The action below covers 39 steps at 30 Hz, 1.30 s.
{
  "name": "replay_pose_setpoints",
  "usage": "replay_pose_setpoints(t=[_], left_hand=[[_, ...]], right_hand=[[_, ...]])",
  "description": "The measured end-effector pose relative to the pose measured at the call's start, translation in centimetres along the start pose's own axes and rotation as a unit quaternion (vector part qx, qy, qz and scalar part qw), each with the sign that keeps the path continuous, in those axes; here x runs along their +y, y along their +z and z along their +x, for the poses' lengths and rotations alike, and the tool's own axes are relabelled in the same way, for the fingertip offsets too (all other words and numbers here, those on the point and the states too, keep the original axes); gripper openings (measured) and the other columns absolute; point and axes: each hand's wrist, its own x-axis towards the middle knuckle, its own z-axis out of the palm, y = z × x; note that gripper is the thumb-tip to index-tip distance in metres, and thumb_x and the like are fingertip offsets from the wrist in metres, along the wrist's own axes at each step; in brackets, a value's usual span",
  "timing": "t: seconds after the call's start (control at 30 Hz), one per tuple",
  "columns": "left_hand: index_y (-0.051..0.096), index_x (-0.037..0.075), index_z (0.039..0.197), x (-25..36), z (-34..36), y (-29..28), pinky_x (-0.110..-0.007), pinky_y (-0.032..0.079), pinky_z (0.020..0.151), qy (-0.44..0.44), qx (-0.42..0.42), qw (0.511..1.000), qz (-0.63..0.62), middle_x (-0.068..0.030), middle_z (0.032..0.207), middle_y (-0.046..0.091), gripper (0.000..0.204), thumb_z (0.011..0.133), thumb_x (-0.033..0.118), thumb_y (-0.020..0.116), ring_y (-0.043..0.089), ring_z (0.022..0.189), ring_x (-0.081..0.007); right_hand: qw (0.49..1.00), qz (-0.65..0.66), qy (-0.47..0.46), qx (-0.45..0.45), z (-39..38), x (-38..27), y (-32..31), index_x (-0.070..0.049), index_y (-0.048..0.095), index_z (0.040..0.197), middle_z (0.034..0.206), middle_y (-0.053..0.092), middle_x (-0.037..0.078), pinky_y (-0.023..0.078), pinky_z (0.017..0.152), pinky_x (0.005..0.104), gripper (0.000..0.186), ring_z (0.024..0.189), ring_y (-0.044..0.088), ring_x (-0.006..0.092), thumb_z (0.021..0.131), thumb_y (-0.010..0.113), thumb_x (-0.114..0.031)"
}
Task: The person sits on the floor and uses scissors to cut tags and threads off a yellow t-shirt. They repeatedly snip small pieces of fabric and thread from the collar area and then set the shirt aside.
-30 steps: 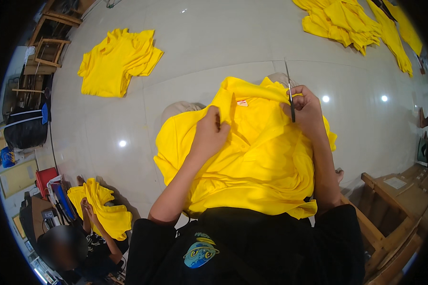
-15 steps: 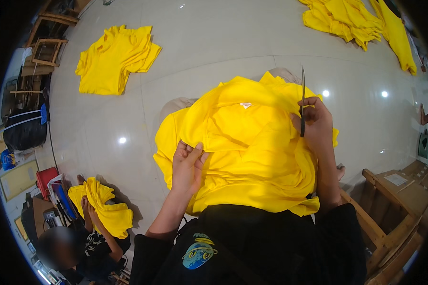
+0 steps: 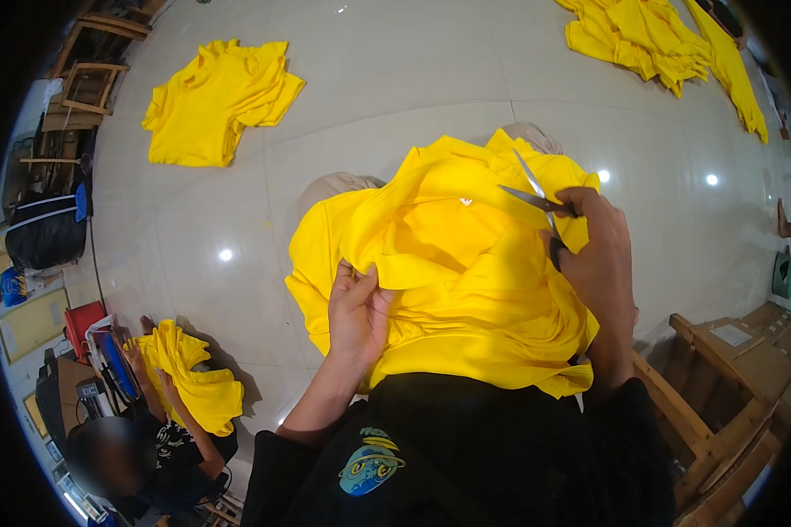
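A yellow shirt (image 3: 466, 325) lies bunched over my lap, its neck opening facing up and a small white label (image 3: 467, 202) showing inside. My left hand (image 3: 358, 303) pinches the shirt's edge at the left of that opening, thumb over fingers. In my right hand (image 3: 596, 250) is a pair of scissors (image 3: 536, 191), held by the dark handles. Their blades are spread apart and point up and left, above the right side of the neck opening. I cannot tell whether the blades touch the cloth.
Folded yellow shirts (image 3: 193, 114) lie on the tiled floor (image 3: 395, 79) at far left. More yellow shirts (image 3: 642, 39) lie in a heap at far right. Another person (image 3: 171, 439) at lower left handles a yellow garment (image 3: 193, 373). A wooden frame (image 3: 721, 395) stands at right.
My right hand has turned the scissors from upright and closed to spread blades slanting left over the shirt. My left hand has shifted slightly right, still pinching the edge.
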Motion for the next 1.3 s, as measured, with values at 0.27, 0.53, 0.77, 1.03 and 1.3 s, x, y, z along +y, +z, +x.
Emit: replay_pose_setpoints(t=[0.27,0.53,0.77,1.03,1.3], left_hand=[[0.041,0.011,0.161,-0.4,-1.6,0.8,-0.047,0.051,0.127,0.019,-0.013,0.999,0.032,-0.0127,0.159,0.060,0.050,0.115,-0.007,0.052,0.063,0.147,-0.0274],[0.015,0.015,0.173,-1.2,-4.0,0.4,-0.046,0.041,0.132,0.076,0.088,0.911,0.395,-0.0163,0.177,0.036,0.081,0.109,-0.002,0.063,0.045,0.161,-0.0394],[0.068,0.004,0.143,2.2,-1.5,5.2,-0.052,0.047,0.126,0.322,-0.267,0.589,0.692,-0.0259,0.148,0.066,0.034,0.110,0.009,0.067,0.057,0.148,-0.0520],[0.070,0.004,0.146,4.4,1.0,8.6,-0.044,0.061,0.103,-0.021,-0.388,0.525,0.757,-0.0207,0.126,0.082,0.044,0.119,0.037,0.062,0.078,0.117,-0.0405],[0.068,0.003,0.145,3.0,0.3,6.7,-0.039,0.060,0.101,-0.087,-0.455,0.585,0.665,-0.0170,0.131,0.073,0.054,0.110,0.042,0.080,0.075,0.116,-0.0343]], right_hand=[[0.919,0.249,-0.141,-0.272,4.2,-2.2,6.2,-0.010,0.071,0.120,0.104,0.079,0.014,0.059,0.082,0.0453,0.040,0.098,0.078,0.0369,0.085,0.091,-0.008],[0.885,0.193,0.001,-0.423,1.1,-1.3,1.3,-0.008,0.073,0.117,0.101,0.080,0.014,0.061,0.085,0.0413,0.041,0.097,0.080,0.0334,0.083,0.095,-0.008],[0.916,0.258,-0.045,-0.304,-4.1,-1.9,-0.4,-0.010,0.077,0.119,0.107,0.079,0.009,0.061,0.091,0.0399,0.047,0.100,0.078,0.0325,0.078,0.097,-0.001],[0.917,0.273,-0.151,-0.250,-7.0,-1.1,-0.3,-0.015,0.077,0.117,0.102,0.075,0.007,0.059,0.081,0.0408,0.047,0.092,0.076,0.0312,0.077,0.098,-0.005],[0.909,0.285,-0.090,-0.291,-7.1,-0.4,-0.9,-0.012,0.075,0.118,0.105,0.080,0.009,0.063,0.085,0.0388,0.047,0.095,0.080,0.0323,0.077,0.097,-0.006]])
